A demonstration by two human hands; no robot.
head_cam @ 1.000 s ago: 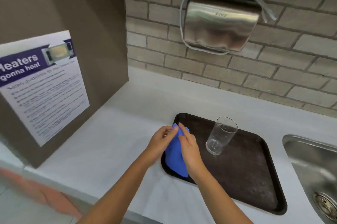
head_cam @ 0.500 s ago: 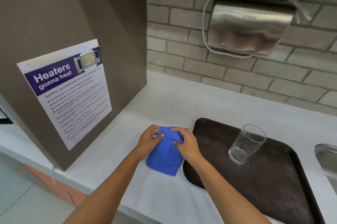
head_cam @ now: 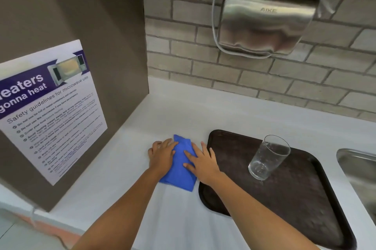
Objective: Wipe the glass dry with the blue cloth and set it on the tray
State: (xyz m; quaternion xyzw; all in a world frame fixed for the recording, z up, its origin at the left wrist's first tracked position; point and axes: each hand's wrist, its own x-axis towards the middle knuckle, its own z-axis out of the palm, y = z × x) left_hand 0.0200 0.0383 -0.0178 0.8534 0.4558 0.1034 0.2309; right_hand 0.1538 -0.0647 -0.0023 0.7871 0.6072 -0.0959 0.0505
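Observation:
A clear drinking glass (head_cam: 268, 158) stands upright on the dark brown tray (head_cam: 295, 198), near its far side. The folded blue cloth (head_cam: 180, 170) lies flat on the white counter just left of the tray. My left hand (head_cam: 161, 157) rests flat on the cloth's left edge, fingers spread. Flat on the cloth's right side lies my right hand (head_cam: 202, 163), its outer fingers close to the tray's rim. Neither hand touches the glass.
A steel sink (head_cam: 360, 170) is at the right edge. A brown cabinet side with a microwave safety poster (head_cam: 48, 107) rises on the left. A steel hand dryer (head_cam: 264, 23) with a looped cord hangs on the brick wall behind.
Both hands have brought the blue cloth from over the tray's left edge down onto the counter and flattened out on it. The glass stays on the tray.

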